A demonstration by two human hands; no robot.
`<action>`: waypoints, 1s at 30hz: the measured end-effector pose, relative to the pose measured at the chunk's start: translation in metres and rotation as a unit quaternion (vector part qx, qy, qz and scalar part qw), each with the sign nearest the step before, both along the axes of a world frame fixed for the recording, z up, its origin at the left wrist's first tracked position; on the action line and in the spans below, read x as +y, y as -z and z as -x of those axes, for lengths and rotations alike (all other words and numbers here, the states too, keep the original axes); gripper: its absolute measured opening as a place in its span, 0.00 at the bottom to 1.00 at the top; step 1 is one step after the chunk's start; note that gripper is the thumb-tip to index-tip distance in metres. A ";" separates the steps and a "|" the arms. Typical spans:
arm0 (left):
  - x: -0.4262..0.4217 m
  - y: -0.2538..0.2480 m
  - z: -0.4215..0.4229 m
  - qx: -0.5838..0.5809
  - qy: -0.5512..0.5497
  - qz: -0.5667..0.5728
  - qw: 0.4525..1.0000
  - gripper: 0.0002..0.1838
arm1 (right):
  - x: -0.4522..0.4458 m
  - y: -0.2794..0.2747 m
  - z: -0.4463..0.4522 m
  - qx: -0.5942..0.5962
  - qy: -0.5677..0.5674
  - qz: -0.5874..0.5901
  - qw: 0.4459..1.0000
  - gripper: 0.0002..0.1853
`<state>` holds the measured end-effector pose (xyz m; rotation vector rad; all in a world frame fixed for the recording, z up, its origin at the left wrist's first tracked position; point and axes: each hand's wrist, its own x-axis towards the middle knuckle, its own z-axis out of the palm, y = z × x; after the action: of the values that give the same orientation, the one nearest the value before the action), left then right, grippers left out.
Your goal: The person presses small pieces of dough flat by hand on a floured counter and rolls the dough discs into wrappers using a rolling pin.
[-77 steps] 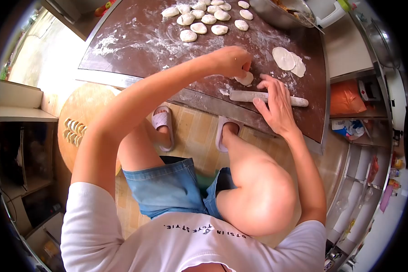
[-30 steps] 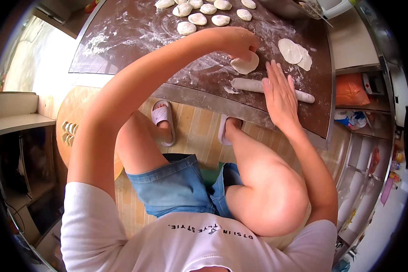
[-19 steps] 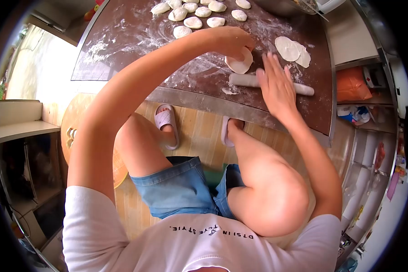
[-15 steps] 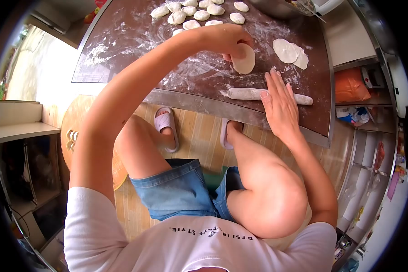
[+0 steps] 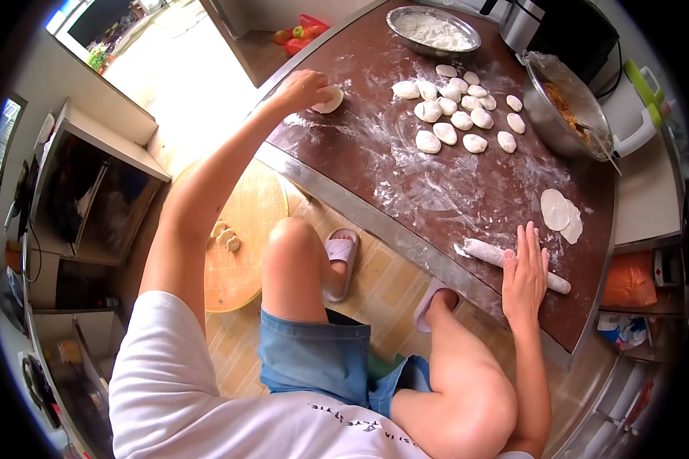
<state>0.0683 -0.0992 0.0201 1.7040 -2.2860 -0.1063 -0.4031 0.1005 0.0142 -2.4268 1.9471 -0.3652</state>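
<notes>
Far out to the left, my left hand [image 5: 303, 90] grips a round dough wrapper [image 5: 330, 100] by its edge, low over the floured table [image 5: 344, 161] near its left side; whether the wrapper touches the surface I cannot tell. My right hand [image 5: 525, 281] lies flat across a flour-dusted rolling pin [image 5: 484, 252], fingers stretched out, close to the front edge. Beyond those fingertips two thin wrappers [image 5: 556, 209] overlap on the table. Several small pressed dough rounds [image 5: 461, 120] are spread over the middle and back.
A metal bowl of flour [image 5: 434, 30] stands at the back. On the right, a larger bowl [image 5: 601, 122] holds an orange-brown mixture and a utensil. A round wooden stool [image 5: 245, 287] with small dough pieces is below left. Red bags [image 5: 308, 32] sit beyond the table's far left.
My left hand has carried the wrapper from beside the rolling pin to the table's far left. My right hand has stayed on the pin. The view has turned left, showing the flour bowl.
</notes>
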 end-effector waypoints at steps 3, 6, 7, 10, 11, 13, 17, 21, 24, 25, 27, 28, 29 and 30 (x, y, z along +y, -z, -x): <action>0.021 -0.001 0.045 0.091 0.119 -0.101 0.984 0.13 | 0.001 0.001 0.002 0.001 -0.003 0.009 1.000 0.25; 0.060 -0.012 0.131 0.111 0.123 -0.080 0.983 0.12 | 0.002 0.002 0.000 -0.001 -0.004 0.011 1.000 0.25; 0.057 -0.005 0.149 0.118 0.116 -0.035 0.986 0.11 | 0.002 0.002 0.000 0.000 -0.005 0.013 1.000 0.26; 0.061 0.002 0.190 0.149 0.124 -0.035 0.980 0.10 | 0.008 0.000 0.001 -0.008 -0.007 0.013 1.000 0.27; 0.066 0.001 0.204 0.162 0.133 -0.060 0.976 0.10 | 0.011 -0.002 0.000 -0.009 -0.010 0.015 1.000 0.28; 0.081 -0.001 0.229 0.207 0.207 -0.100 0.951 0.09 | 0.018 -0.005 -0.002 -0.013 -0.015 0.020 1.000 0.28; 0.092 -0.004 0.259 0.221 0.275 -0.157 0.922 0.09 | 0.009 -0.003 -0.003 -0.010 -0.008 0.026 1.000 0.27; 0.078 -0.009 0.269 0.202 0.299 -0.174 0.916 0.08 | -0.043 0.012 -0.001 0.014 0.037 0.049 0.998 0.27; 0.065 -0.016 0.275 0.155 0.312 -0.196 0.917 0.08 | -0.079 0.014 -0.001 0.007 0.059 0.049 0.997 0.29; 0.062 -0.018 0.278 0.125 0.317 -0.209 0.916 0.08 | -0.074 0.012 -0.002 0.005 0.054 0.040 0.998 0.29; 0.058 -0.016 0.284 0.080 0.357 -0.195 0.910 0.10 | -0.043 0.010 -0.002 0.001 0.035 0.024 0.999 0.28; 0.060 -0.017 0.285 0.091 0.351 -0.220 0.905 0.10 | -0.018 0.003 -0.004 -0.014 0.022 0.007 1.000 0.27; 0.062 -0.021 0.284 0.100 0.343 -0.247 0.901 0.10 | -0.001 -0.001 -0.004 -0.008 0.019 0.003 1.000 0.27; 0.064 -0.023 0.283 0.106 0.335 -0.277 0.895 0.10 | 0.009 -0.002 -0.004 -0.004 0.018 -0.003 1.000 0.27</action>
<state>-0.2146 -0.0355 0.0431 0.9184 -2.7074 -1.1140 -0.3988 0.1094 0.0163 -2.3857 1.9886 -0.3702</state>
